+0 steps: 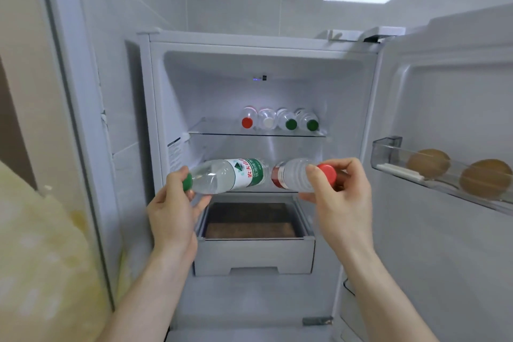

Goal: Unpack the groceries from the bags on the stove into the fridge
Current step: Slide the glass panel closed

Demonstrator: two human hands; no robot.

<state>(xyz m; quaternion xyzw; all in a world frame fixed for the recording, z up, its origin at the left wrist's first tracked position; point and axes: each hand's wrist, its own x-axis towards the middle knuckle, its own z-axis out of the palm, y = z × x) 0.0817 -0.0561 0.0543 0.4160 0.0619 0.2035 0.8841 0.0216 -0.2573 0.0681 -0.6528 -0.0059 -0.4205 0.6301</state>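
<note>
Holding a bottle in each hand, we face the open fridge (pixel 155 97). Our left hand (pixel 172 211) grasps the green bottle (pixel 230 175) at its cap end, fingers curled round the neck, so the green cap points left toward us and the base points right into the fridge. It lies on its side, its green and white label facing up. Our right hand (pixel 340 191) grasps the red bottle (pixel 294 175) near its red cap, thumb on the near side and fingers wrapped over the top; this one also lies sideways, cap to the right, red label band to the left. The two bases sit just beside each other, level with the front of the middle shelf; we cannot tell whether they touch, or whether either rests on the glass.

On the top shelf (pixel 200 130) four bottles (pixel 279 119) lie side by side with caps toward us: one red, one white, two green. Below our hands a drawer (pixel 254 255) stands pulled out, showing a dark bottom. To the right the door (pixel 449 244) hangs open, and its clear rack (pixel 388 150) holds two brown round fruits (pixel 429 164), near each other. A pale yellow blurred shape (pixel 41 253) fills the lower left.
</note>
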